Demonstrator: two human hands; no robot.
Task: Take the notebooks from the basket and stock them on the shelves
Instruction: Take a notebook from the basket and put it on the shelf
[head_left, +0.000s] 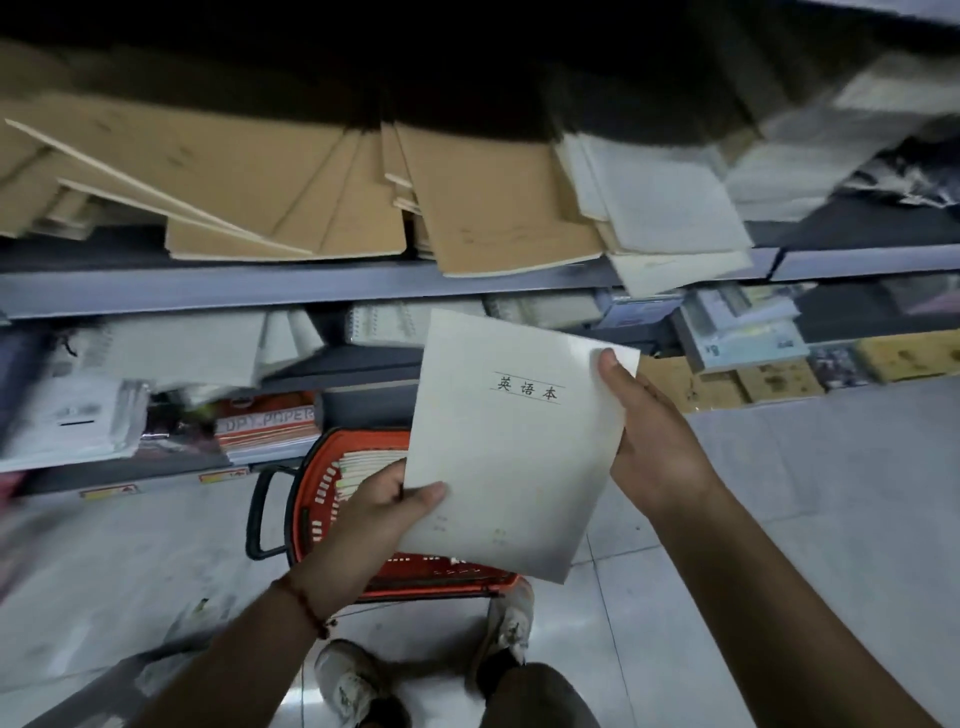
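Observation:
I hold a pale white notebook (511, 447) with a printed title in front of me, above the orange basket (311, 499) on the floor. My left hand (379, 512) pinches its lower left corner, thumb on the cover. My right hand (649, 436) grips its right edge, thumb over the top right corner. More notebooks (358, 467) stand packed inside the basket, mostly hidden behind the held one. On the upper shelf (260, 288) lie overlapping brown notebooks (488, 202) and white notebooks (670, 208).
The lower shelf holds spiral pads (395, 322), wrapped paper packs (270, 421) and plastic-wrapped stationery (67, 415). Yellow items (779, 379) sit at floor level on the right. The basket has a black handle (260, 514). My shoes (353, 680) stand on grey floor tiles.

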